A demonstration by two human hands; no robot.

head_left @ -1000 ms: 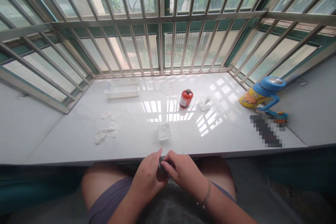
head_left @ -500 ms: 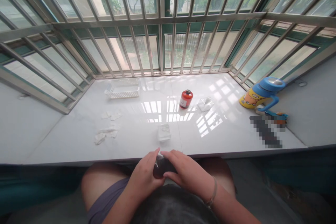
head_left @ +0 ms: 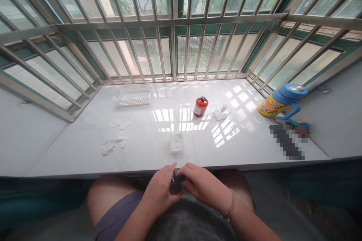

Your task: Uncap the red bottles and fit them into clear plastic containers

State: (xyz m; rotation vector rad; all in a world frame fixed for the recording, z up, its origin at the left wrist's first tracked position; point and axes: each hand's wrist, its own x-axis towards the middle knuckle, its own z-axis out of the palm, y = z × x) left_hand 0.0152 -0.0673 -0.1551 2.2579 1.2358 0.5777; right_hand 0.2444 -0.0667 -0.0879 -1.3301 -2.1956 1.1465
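My left hand and my right hand meet over my lap, just in front of the white sill's edge. Both are closed round a small dark rounded object held between them; most of it is hidden by my fingers. A bracelet sits on my right wrist. Just beyond my hands, on the sill, lies a small clear square box. Farther back stands a red bottle with a black cap, and beside it a crumpled clear wrapper.
A white mesh basket sits at the back left. Several white crumpled wipes lie at the left. A blue and yellow jug stands at the right, with a blurred dark item in front. Metal window bars close off the back.
My hands have shifted slightly on the dark object, turning it between the fingers; they stay in the same place over my lap. Nothing on the sill has moved.
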